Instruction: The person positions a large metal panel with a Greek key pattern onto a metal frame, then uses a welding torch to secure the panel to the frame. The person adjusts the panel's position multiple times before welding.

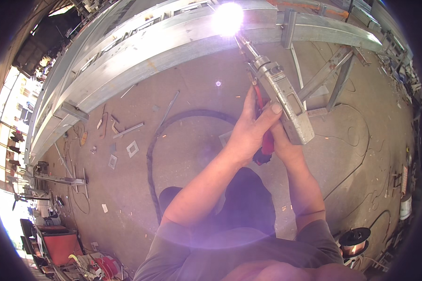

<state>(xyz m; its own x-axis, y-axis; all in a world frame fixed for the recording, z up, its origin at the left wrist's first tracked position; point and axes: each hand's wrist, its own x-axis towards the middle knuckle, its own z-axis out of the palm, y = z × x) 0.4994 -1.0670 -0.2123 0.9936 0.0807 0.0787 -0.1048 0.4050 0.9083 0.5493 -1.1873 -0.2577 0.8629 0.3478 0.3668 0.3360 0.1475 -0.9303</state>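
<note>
A silver, block-bodied welding gun [285, 96] with a red grip slants up and away from me. From its narrow nozzle, a blinding white glare [228, 19] meets a galvanized steel beam [173, 37] of a large frame. My left hand [251, 129] is closed round the gun's red part, its thumb lying against the metal body. Below and to the right, my right hand [286, 146] also grips the gun near its rear, its fingers mostly hidden behind the body. The glare covers the exact spot where nozzle and steel come together.
A thick dark hose [151, 154] curves over the floor around my left side. Square metal plates [132, 149] and scraps lie at left. A spool of copper-coloured wire [354, 241] stands at lower right. A slanting steel brace [328, 70] is at right, a red box [61, 248] at lower left.
</note>
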